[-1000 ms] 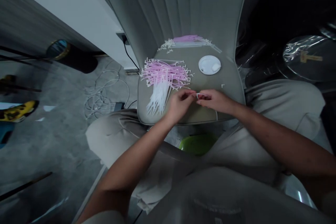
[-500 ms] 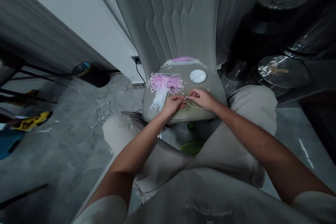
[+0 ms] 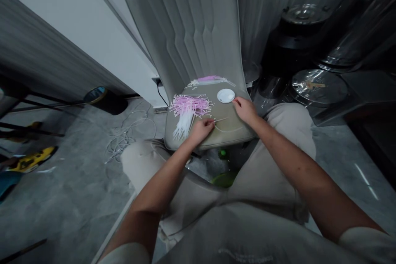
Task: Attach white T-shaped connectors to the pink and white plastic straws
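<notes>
Left hand (image 3: 202, 130) pinches a thin white plastic strip (image 3: 229, 130); right hand (image 3: 246, 110) sits at the round white dish (image 3: 226, 95)

Take the seat (image 3: 223, 110) of the grey-beige padded chair as a dial, with 12 o'clock at the backrest (image 3: 201, 20).

At about 7 o'clock, the left hand has its thumb and fingertips closed on the strip. From this grip 2 pale lengths run out over the seat: a short straight length toward 3 o'clock and a longer curved length toward 4. Whether they are 2 parts of 1 strip cannot be told.

At about 2 o'clock, the right hand has its fingertips bunched at the dish's near-right rim. Whether they pinch anything is too small to tell. The dish lies flat at 1 o'clock.

At 10 o'clock a heap of thin pink strips with white ends (image 3: 198, 104) spreads out, and a fan of long white strips (image 3: 182, 126) trails from it toward 8, near the left wrist. At 12, close to the backrest, lies a low row of pink and white strips (image 3: 210, 78), with small white pieces (image 3: 193, 85) at its left end.

Off the seat, a tangle of pale cable (image 3: 123, 132) lies on the floor between 8 and 9 o'clock.
</notes>
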The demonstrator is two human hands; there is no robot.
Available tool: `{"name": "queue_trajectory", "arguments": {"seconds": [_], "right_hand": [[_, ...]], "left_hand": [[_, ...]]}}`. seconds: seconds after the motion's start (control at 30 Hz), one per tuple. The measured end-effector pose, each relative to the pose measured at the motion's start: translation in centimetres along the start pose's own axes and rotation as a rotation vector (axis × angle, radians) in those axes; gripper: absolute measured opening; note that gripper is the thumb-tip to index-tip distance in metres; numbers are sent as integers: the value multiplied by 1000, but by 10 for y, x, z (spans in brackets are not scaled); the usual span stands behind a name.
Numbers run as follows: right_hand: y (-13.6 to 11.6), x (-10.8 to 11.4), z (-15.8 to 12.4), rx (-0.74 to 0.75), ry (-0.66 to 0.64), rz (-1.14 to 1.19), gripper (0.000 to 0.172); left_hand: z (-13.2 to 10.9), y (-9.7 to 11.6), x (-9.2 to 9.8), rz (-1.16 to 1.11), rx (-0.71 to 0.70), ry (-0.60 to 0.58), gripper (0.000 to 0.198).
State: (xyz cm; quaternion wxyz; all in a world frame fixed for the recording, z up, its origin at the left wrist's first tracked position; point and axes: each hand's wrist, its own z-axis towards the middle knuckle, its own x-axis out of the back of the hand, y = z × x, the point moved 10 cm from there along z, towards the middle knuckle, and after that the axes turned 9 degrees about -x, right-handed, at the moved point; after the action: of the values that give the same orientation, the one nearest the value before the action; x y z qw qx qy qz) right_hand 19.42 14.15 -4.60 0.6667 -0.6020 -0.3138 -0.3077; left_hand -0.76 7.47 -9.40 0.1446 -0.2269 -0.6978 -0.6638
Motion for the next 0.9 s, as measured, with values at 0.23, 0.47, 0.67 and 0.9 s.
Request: {"name": "queue_trajectory", "arguments": {"seconds": [0.23,0.47,0.67,0.9], "right_hand": [[21,0,16,-62,-67,-162,37],[26,-15,7,4,-225,-293,25],[26,-14,10,-9,-213,-277,18],[26,-20,14,-46,-215,-25,15]], "left_hand": [[-2,22,7,312,-131,-63,17],[-1,28,11,422,-136,-124,18],[-2,18,10,435,-112,-135,26],[-10,30,17,553,-139,-118,31]]}}
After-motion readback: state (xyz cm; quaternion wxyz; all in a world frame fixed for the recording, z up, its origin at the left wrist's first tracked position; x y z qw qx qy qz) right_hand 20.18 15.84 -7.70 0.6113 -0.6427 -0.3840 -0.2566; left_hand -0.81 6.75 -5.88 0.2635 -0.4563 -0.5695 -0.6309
